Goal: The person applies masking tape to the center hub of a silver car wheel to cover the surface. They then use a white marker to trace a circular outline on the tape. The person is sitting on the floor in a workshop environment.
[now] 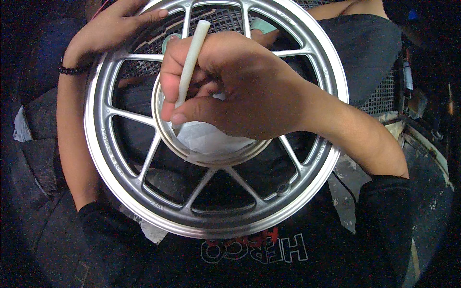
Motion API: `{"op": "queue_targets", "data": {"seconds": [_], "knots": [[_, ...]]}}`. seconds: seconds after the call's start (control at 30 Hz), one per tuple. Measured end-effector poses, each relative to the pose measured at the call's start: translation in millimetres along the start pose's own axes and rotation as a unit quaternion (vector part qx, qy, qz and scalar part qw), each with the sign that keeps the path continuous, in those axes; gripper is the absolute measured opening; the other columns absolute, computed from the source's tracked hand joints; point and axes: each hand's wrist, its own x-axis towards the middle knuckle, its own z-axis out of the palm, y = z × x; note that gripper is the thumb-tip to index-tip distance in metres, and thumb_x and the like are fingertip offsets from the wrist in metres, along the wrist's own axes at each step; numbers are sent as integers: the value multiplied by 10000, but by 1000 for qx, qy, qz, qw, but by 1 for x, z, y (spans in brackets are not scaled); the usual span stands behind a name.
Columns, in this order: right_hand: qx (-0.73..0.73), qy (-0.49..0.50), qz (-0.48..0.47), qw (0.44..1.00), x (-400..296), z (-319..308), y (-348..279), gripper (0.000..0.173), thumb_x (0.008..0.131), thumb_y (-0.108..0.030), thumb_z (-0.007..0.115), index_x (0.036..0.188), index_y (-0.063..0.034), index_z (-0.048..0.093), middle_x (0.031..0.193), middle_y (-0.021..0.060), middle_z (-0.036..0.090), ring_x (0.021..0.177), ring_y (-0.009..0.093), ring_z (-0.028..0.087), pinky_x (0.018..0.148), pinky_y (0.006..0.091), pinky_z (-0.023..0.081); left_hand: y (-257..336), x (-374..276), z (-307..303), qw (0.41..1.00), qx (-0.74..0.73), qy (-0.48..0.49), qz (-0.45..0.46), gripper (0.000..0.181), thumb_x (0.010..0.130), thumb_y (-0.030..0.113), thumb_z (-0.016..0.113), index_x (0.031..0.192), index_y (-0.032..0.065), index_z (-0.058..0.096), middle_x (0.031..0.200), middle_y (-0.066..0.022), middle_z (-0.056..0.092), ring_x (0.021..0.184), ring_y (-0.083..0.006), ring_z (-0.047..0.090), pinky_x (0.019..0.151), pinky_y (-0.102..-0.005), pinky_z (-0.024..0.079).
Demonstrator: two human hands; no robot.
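Note:
A silver spoked alloy wheel (216, 228) lies across the person's lap, its face towards me. Pale, thin sheet material (212, 138), like masking paper or film, covers the hub (219, 163) in its middle. My right hand (248, 82) is over the hub and grips a slim whitish rod-shaped tool (192, 59) like a pen. The tool's lower end points at the left inner edge of the hub; whether it touches there is hard to tell. My left hand (111, 28) holds the wheel's upper left rim, its thumb along the edge and its fingers partly cut off by the frame.
A metal mesh surface (378, 93) shows behind the wheel and to the right. Crossed legs in dark cloth (360, 54) lie under and beyond the rim. Scraps of pale sheet (153, 230) stick out below left. A worn, paint-chipped edge (426, 147) runs along the right.

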Motion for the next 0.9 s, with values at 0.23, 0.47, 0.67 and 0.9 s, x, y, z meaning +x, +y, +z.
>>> {"op": "queue_targets", "data": {"seconds": [0.23,0.47,0.67,0.9], "knots": [[10,9,-9,1000,3,1,6,241,786,57,820,914,-54,649,854,41,675,828,168,692,726,316,558,3,0,1,1000,2,1,-18,366,1081,185,604,1399,15,539,1136,-66,674,1038,-141,612,928,-308,505],[18,44,24,999,3,6,8,226,769,45,814,898,-57,659,866,53,708,814,189,709,712,329,562,1,0,1,1000,6,-2,1,355,1081,178,603,1389,11,545,1105,-57,672,1007,-136,608,903,-305,509],[-17,70,3,997,6,9,6,200,756,43,781,887,-53,664,858,72,716,811,204,720,701,334,571,0,-2,1,1000,3,3,-3,355,1082,183,601,1388,9,547,1100,-59,673,987,-137,610,888,-304,513],[0,87,28,996,5,12,5,173,778,32,766,893,-50,666,882,97,745,822,208,741,717,338,594,14,-9,1,1000,21,7,2,374,1077,184,608,1402,9,543,1126,-72,683,1014,-145,623,899,-309,518]]}}
